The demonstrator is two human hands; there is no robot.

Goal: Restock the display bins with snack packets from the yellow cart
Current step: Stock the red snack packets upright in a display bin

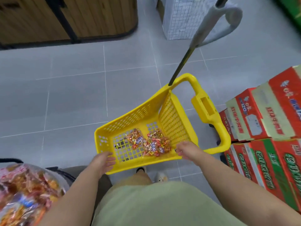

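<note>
Risk: yellow cart (130, 111) may roll or tip if leaned on. Display bin (24, 193), far left, heaped. Left hand (102, 162) at cart's near-left rim, fingers loosely spread, holding nothing. Few snack packets (154, 145) on cart floor. Right hand (187, 150) over near-right rim, fingers curled, grip unclear. Stacked cartons (260, 119) crowd the right.

Grey floor tiles (78, 95) with pale grout lines fill the middle. Along the right, red-and-cream cartons (267, 111) sit stacked on red-and-green cartons (267, 163), their lettering too blurred to read. At top left stands a wooden slatted fixture (97, 15) with a black frame. At top centre, a white grid-patterned box (182, 18) rests on the floor.
</note>
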